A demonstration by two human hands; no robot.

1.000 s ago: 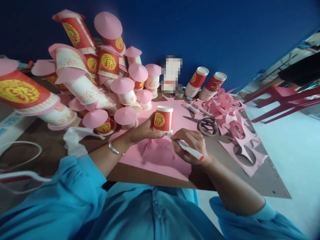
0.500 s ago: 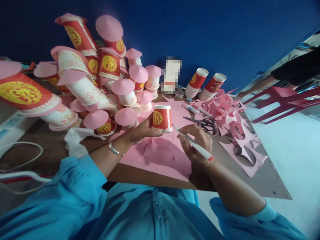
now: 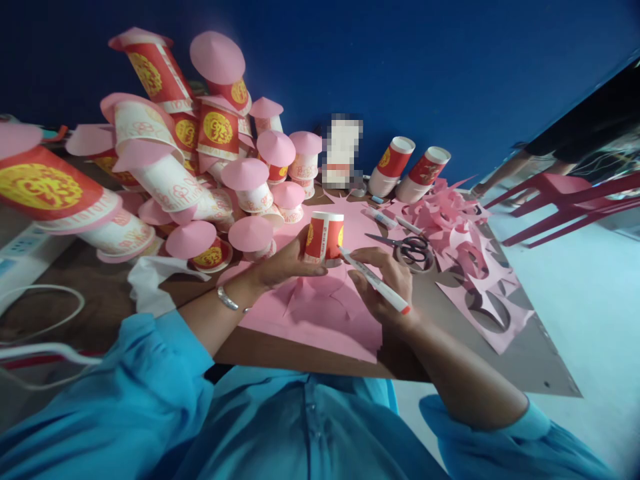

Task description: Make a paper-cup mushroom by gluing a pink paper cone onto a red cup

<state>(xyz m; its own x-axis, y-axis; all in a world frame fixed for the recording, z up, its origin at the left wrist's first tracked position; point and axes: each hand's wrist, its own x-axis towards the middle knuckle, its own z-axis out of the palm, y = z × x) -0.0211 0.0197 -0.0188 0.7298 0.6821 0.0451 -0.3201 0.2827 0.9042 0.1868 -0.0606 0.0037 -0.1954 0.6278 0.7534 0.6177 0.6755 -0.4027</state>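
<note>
My left hand [image 3: 283, 262] is closed around a red and white paper cup [image 3: 316, 238] with gold printing, held above the pink paper sheets [image 3: 320, 327]. In my right hand [image 3: 387, 277] is a white marker pen [image 3: 377, 283] with a red end. Its tip points at the lower right side of the cup; whether they touch I cannot tell. To the left stands a pile of cups with pink paper cone tops, one cone top [image 3: 191, 239] lying near my left wrist. Black-handled scissors [image 3: 413, 249] rest beyond my right hand, partly over a roll of tape [image 3: 423, 267].
Two stacks of paper cups, a left stack [image 3: 393, 167] and a right stack [image 3: 425, 175], stand by the blue wall. Pink paper scraps [image 3: 480, 293] cover the table's right side. A red stool [image 3: 560, 197] and a person's legs [image 3: 515, 167] are at far right.
The cup has turned in my left hand, bringing its white printed strip to the front. My right hand has shifted slightly left with the marker pen.
</note>
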